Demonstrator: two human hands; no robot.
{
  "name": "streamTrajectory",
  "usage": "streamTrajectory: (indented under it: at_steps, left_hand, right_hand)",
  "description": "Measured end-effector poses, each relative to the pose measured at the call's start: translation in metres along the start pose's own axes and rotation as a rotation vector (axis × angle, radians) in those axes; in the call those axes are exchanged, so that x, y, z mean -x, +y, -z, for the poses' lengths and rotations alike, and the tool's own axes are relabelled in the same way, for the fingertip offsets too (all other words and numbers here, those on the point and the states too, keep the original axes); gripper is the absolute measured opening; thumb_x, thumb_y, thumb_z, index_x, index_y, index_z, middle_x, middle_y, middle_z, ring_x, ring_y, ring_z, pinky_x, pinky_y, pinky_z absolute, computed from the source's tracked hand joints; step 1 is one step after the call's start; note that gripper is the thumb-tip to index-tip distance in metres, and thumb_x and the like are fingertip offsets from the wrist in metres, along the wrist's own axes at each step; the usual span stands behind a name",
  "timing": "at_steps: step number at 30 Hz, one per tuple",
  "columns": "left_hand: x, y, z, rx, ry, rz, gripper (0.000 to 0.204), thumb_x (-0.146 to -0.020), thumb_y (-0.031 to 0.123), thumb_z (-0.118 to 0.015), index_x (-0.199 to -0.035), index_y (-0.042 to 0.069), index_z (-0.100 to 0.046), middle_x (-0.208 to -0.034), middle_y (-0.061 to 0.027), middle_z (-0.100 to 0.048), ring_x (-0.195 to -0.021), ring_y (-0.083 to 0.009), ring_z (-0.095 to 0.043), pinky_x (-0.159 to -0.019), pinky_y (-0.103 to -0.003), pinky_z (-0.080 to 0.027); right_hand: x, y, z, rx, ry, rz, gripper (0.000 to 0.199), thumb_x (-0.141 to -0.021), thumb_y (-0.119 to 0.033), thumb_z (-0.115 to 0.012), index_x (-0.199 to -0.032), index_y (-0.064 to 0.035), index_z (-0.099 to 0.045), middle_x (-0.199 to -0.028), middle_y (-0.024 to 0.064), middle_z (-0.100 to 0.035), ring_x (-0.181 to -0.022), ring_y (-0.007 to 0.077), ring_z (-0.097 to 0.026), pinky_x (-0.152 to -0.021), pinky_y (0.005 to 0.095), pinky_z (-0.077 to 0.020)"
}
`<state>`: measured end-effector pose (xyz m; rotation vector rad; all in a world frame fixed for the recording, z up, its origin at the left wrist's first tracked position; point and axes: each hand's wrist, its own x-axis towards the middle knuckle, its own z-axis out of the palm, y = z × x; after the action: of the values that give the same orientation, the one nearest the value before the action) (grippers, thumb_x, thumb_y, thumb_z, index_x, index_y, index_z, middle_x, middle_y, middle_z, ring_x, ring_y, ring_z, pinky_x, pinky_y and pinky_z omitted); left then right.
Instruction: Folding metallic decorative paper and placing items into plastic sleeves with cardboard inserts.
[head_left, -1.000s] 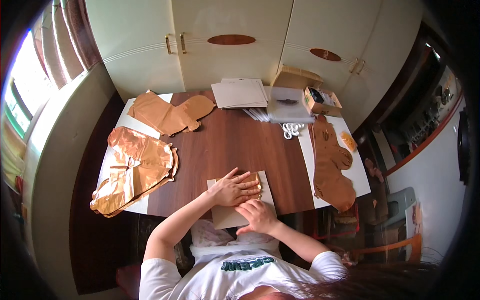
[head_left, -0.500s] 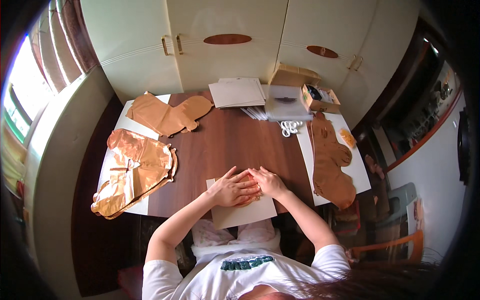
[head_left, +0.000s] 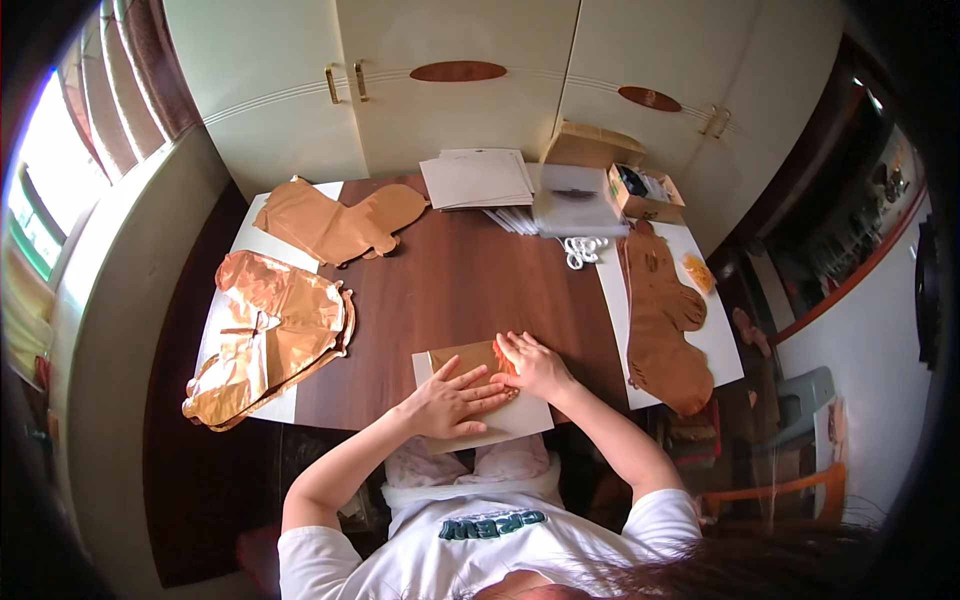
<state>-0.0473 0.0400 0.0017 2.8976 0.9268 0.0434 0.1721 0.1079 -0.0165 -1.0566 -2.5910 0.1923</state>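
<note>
At the table's near edge lies a pale card [head_left: 490, 433], partly over my lap. On it is a folded, copper-brown piece of foil [head_left: 462, 356], mostly covered by my hands. My left hand [head_left: 455, 402] rests flat across its near part, fingers spread and pointing right. Against its right side lies my right hand [head_left: 537, 370], with fingers stretched out and the thumb toward the left fingertips. An orange, shiny patch of the foil shows between the two hands. Neither hand grips anything.
Stacked copper foil balloons [head_left: 285, 320] lie flat at left, with another flat foil shape [head_left: 345, 222] behind. More brown foil [head_left: 660, 325] sits at right beside a small orange packet [head_left: 697, 273]. Farther back are pale cards [head_left: 478, 182], white cord [head_left: 580, 252] and an open box [head_left: 645, 192].
My left hand has slid nearer to me and spread its fingers, uncovering the folded foil's far part. My right hand has shifted slightly; the hands no longer meet at the far fingertips.
</note>
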Motion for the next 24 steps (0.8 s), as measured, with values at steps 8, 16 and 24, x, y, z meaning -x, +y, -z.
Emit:
streamTrajectory:
  at_steps: [8, 16, 24]
  left_hand:
    - [0.011, 0.004, -0.012, 0.371, 0.218, 0.219, 0.066, -0.093, 0.049, -0.033, -0.138, 0.002, -0.028, -0.145, -0.0170, -0.026, -0.137, -0.0317, -0.019, -0.111, -0.049, -0.012]
    - [0.011, 0.011, -0.016, 0.118, 0.231, 0.690, 0.064, -0.091, 0.038, -0.041, -0.134, -0.008, -0.031, -0.142, -0.0264, -0.026, -0.135, -0.0363, -0.022, -0.110, -0.042, -0.018]
    - [0.028, 0.011, -0.001, 0.091, 0.109, 0.817, 0.077, -0.086, 0.047, -0.045, -0.139, -0.004, -0.023, -0.146, -0.0210, -0.022, -0.138, -0.0313, -0.016, -0.108, -0.057, -0.009]
  right_hand:
    - [0.006, 0.004, -0.003, 0.074, -0.066, 0.120, 0.084, -0.070, -0.056, -0.064, -0.130, -0.0004, -0.044, -0.133, 0.0156, -0.047, -0.126, 0.0288, -0.041, -0.106, 0.0397, -0.0311]
    - [0.005, -0.001, 0.006, 0.066, -0.109, 0.085, 0.089, -0.069, -0.064, -0.059, -0.130, -0.0008, -0.044, -0.134, 0.0148, -0.046, -0.127, 0.0291, -0.039, -0.106, 0.0418, -0.0299]
    - [0.007, 0.000, 0.004, 0.033, -0.084, 0.091, 0.089, -0.069, -0.066, -0.058, -0.129, -0.0005, -0.045, -0.135, 0.0157, -0.044, -0.128, 0.0301, -0.038, -0.105, 0.0455, -0.0296]
